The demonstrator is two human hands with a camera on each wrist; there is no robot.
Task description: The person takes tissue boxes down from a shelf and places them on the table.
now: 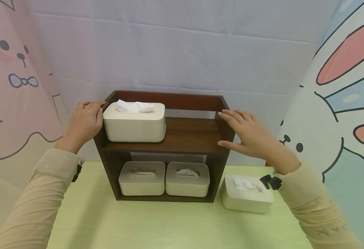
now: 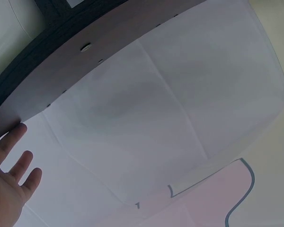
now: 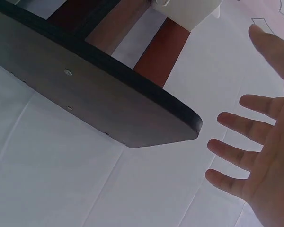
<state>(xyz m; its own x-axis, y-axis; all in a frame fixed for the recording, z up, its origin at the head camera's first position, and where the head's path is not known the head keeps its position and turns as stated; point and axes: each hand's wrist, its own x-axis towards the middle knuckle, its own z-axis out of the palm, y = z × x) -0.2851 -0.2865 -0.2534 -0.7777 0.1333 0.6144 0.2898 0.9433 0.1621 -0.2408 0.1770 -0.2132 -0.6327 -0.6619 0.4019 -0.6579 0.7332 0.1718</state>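
Observation:
A dark brown two-tier wooden shelf stands in the middle of the head view. A white tissue box with a tissue poking out sits at the left of its upper tier. Two tissue boxes with greyish lids, a left one and a right one, stand side by side below. My left hand is at the upper left side panel, beside the white box; in the left wrist view a fingertip touches the panel. Spread wide, my right hand is beside the right side panel, holding nothing.
Another white tissue box stands on the light green tabletop, right of the shelf. A pale cloth backdrop hangs behind. Cartoon-printed curtains flank it, with a pink figure on the left and a rabbit on the right.

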